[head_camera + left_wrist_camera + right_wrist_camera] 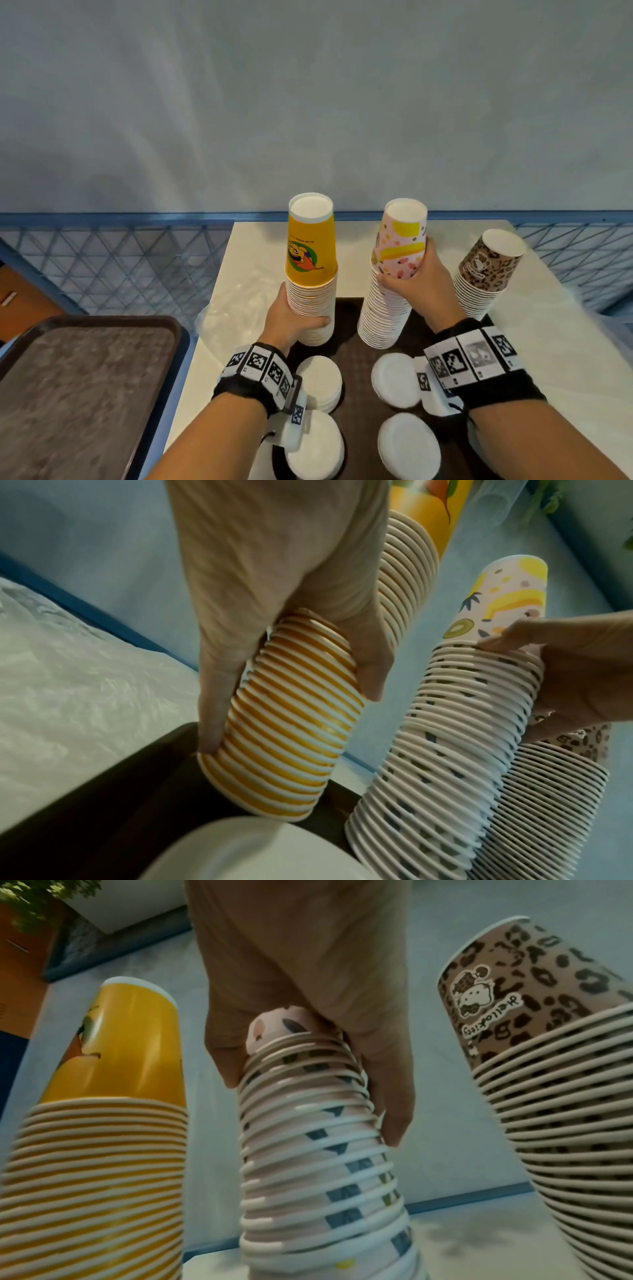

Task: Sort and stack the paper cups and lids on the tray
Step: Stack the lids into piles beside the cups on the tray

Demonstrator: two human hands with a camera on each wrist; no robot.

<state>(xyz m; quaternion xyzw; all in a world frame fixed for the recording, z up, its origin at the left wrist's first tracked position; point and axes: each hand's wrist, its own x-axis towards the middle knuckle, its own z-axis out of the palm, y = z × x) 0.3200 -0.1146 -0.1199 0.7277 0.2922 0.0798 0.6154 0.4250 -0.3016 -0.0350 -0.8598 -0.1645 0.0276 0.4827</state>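
Three upside-down cup stacks on dark tray [356, 342], axes near vertical, left hand [291, 318] wraps yellow stack [310, 270], right hand [418, 277] grips pink stack [387, 308], leopard stack [483, 274] free, four lid piles [320, 380]

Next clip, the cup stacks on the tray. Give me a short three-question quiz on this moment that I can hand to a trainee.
1. True or false: the left hand grips the leopard-print stack.
2. Which stack does the right hand hold? A) the yellow stack B) the pink patterned stack C) the leopard-print stack
3. Fill in: the piles of white lids lie on the dark tray, on the side ____ the person than the cup stacks.

Key
1. False: its fingers wrap the yellow stack low down.
2. B, at the rims just under the top cup.
3. nearer
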